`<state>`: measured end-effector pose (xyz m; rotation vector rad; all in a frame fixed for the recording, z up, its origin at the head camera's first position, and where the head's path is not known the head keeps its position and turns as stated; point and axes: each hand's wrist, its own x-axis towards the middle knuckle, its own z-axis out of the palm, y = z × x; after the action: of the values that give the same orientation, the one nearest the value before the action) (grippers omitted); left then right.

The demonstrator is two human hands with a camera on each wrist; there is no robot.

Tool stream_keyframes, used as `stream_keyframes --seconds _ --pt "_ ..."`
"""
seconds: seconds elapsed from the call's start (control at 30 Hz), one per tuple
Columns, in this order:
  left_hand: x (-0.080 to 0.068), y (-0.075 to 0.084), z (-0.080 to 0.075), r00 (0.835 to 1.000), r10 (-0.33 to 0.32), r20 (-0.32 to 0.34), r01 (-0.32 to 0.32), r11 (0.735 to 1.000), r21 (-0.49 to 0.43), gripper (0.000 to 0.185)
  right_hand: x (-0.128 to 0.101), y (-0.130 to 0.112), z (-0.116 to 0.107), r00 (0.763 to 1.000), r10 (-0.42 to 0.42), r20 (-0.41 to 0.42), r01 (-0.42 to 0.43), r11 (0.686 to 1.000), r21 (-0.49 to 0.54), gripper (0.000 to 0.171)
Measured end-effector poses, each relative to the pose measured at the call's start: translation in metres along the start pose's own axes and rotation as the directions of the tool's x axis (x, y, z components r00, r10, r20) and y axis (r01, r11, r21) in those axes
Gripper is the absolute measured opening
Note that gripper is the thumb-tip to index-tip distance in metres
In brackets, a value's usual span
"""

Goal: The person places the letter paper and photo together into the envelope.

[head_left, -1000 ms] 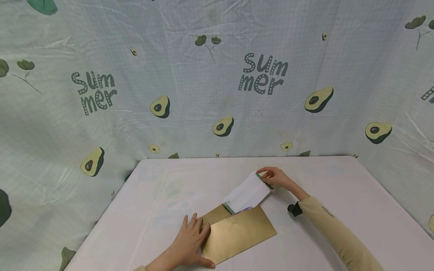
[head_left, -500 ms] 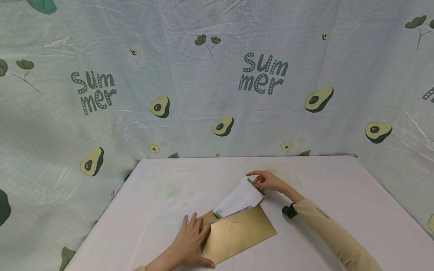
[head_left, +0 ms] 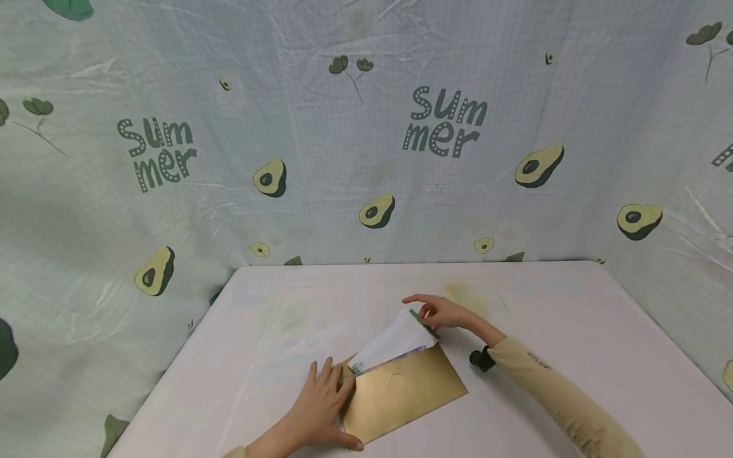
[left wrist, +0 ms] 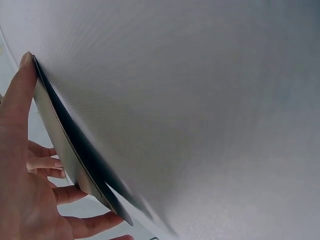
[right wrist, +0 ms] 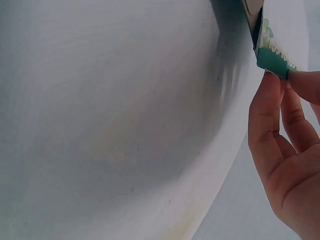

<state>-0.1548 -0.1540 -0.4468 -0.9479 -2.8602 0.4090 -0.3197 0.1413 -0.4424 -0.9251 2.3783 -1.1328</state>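
Note:
A gold envelope lies on the white table, its mouth toward the far side. My left hand rests on its left end, thumb under the edge, and the envelope's thin edge shows against that hand in the left wrist view. A white card with a green patterned border sticks partly out of the envelope, tilted up to the right. My right hand pinches its far green end, thumb and fingers at the corner.
A light cloth printed with avocados and "Summer" hangs behind and beside the table. The table's far edge meets the cloth. A black wrist-camera mount sits on my right sleeve.
My right hand has moved left and toward me with the white card, which now sits deeper in the gold envelope. The left hand has stayed put.

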Motion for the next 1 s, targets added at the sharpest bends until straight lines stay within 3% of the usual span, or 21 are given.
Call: stream_keyframes --seconds 0.3,0.47,0.77,1.0 --pt "-0.001 0.0 0.002 1.0 0.0 0.0 0.0 1.0 -0.006 0.106 0.003 -0.007 0.008 0.999 0.013 0.047 -0.013 1.0 0.003 0.044" --pt "-0.001 0.001 0.003 1.0 0.005 -0.019 -0.005 1.0 -0.011 0.106 0.004 -0.009 0.013 0.999 0.028 0.045 -0.03 0.999 0.028 0.042" --pt "-0.001 0.001 0.004 1.0 0.006 -0.022 -0.006 1.0 0.006 0.105 0.005 -0.015 0.017 1.0 0.022 0.008 -0.022 0.999 0.023 0.017" --pt "-0.002 0.002 0.003 1.0 0.005 -0.028 -0.005 1.0 0.008 0.105 0.003 -0.011 0.013 0.999 0.031 0.008 -0.032 0.998 0.045 0.013"
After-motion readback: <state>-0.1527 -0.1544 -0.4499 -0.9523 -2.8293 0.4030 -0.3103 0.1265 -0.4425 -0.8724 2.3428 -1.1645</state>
